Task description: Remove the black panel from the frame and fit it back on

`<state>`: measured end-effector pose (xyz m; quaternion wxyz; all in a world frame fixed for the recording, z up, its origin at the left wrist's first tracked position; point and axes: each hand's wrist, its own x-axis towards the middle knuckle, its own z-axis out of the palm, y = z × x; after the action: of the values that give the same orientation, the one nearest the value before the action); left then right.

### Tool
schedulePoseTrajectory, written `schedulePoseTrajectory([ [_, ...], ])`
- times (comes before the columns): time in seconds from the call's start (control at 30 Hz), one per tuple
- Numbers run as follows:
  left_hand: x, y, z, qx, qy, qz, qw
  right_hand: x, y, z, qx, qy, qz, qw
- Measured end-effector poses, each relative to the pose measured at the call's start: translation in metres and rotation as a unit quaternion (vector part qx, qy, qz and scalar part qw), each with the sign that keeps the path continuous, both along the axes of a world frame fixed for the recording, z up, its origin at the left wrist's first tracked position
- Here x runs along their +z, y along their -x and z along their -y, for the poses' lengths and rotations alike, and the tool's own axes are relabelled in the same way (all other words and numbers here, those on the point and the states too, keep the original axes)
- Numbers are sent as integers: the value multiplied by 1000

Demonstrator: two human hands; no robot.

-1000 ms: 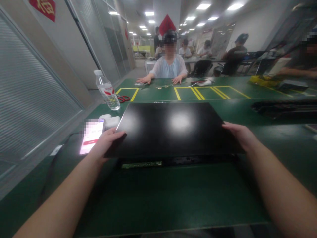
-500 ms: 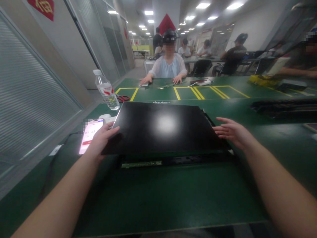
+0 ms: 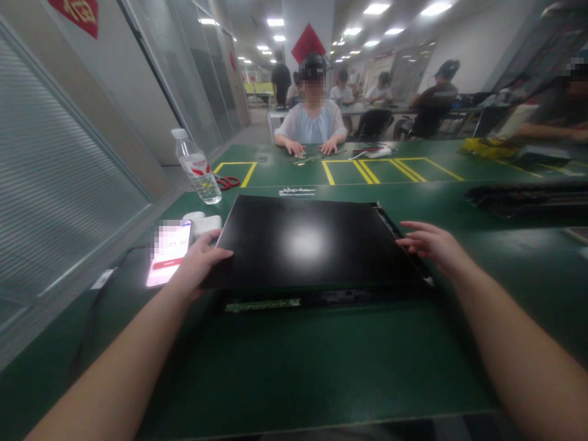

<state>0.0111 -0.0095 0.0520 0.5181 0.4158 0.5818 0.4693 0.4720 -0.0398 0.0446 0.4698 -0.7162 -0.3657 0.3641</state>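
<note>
A flat black screen panel (image 3: pixel 294 242) with a bright reflection lies over a dark frame (image 3: pixel 404 242), whose right side shows beyond the panel's edge. Along the near edge runs a green circuit strip (image 3: pixel 263 304). My left hand (image 3: pixel 202 260) grips the panel's left edge, thumb on top and the other fingers partly hidden. At the right side of the frame, my right hand (image 3: pixel 434 248) has its fingers stretched and apart, holding nothing. Whether its fingertips touch the frame I cannot tell.
On the left are a lit phone (image 3: pixel 169 260), white cases (image 3: pixel 206 225), a water bottle (image 3: pixel 198 168) and red-handled scissors (image 3: pixel 227 182). Small white pieces (image 3: pixel 296 192) lie beyond the panel. Dark frame parts (image 3: pixel 528 199) lie right. Across the green table (image 3: pixel 312 367) sits a person (image 3: pixel 315 119).
The panel has come down onto the frame and shifted slightly right, with my left hand following. My right hand stays near the right edge. The person opposite has drawn one hand inward.
</note>
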Motion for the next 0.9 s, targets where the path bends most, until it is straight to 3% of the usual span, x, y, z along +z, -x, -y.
schedulePoseTrajectory([
  [0.3,7,-9,7,-33,19,16,999,1,5,0,-16,7,-8,1000],
  [0.53,2,-11,5,-74,13,47,996,0,1,-1,-25,2,3,1000],
  [0.9,-4,-15,6,-63,14,39,997,3,2,0,-26,0,38,999],
])
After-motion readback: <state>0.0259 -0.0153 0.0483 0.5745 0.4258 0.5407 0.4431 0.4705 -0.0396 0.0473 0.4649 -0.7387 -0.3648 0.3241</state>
